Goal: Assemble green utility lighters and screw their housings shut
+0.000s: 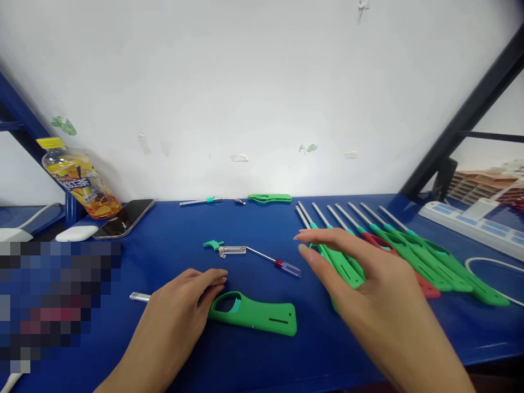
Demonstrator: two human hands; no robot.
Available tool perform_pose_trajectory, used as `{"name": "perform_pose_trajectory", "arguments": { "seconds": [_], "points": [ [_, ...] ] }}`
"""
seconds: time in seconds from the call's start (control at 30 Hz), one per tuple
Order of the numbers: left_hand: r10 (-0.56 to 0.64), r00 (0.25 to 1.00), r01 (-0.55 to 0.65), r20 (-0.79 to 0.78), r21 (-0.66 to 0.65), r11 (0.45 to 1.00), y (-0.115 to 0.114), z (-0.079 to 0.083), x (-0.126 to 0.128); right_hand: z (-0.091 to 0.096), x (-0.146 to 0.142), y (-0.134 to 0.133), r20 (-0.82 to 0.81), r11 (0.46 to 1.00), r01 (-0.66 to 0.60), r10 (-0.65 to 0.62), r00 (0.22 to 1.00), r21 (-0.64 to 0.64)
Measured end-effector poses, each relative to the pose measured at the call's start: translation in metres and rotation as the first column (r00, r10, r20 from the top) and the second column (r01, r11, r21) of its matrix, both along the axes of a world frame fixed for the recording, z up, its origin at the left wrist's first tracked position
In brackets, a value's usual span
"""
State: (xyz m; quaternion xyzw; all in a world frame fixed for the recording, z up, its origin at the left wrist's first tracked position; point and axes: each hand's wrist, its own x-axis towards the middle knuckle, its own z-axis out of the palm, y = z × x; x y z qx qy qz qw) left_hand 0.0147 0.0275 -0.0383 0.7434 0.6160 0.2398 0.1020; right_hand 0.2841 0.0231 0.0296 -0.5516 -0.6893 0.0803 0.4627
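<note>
My left hand [180,305] lies over the neck of a green long-necked lighter [266,316], fingers closed round it. The lighter's silver tip sticks out to the left of the hand, and its slotted handle points right. My right hand [368,278] is raised with thumb and forefinger apart, nothing between them. It hides part of a row of finished-looking lighters, several green [429,256] and one red [428,285]. Beyond the left hand lie a small green trigger [213,245], a clear plastic part [233,250] and a screwdriver [289,267] with a clear, red-collared handle.
By the wall lie a loose metal tube [200,201] and a green handle shell [270,197]. A drink bottle [82,180], phone [125,218] and white case [76,233] stand at the left. On the right are a power strip [470,221] and a white cable [491,275].
</note>
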Motion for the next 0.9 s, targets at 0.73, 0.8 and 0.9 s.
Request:
{"name": "perform_pose_trajectory", "arguments": {
  "seconds": [0.73, 0.8, 0.9],
  "points": [
    [-0.134, 0.965, 0.152, -0.227, 0.063, 0.986, 0.001, -0.001, 0.003, -0.039, 0.0, 0.029, 0.565, 0.974, 0.069, 0.068, 0.822, -0.218],
    [-0.122, 0.967, 0.146, -0.222, 0.096, 0.985, 0.0, 0.001, 0.004, -0.043, 0.0, 0.032, 0.577, 0.972, 0.07, 0.076, 0.813, -0.226],
    [-0.113, 0.98, 0.141, -0.162, 0.171, 0.975, -0.001, 0.003, 0.008, -0.047, 0.0, 0.033, 0.584, 0.971, 0.067, 0.081, 0.808, -0.228]
  ]
}}
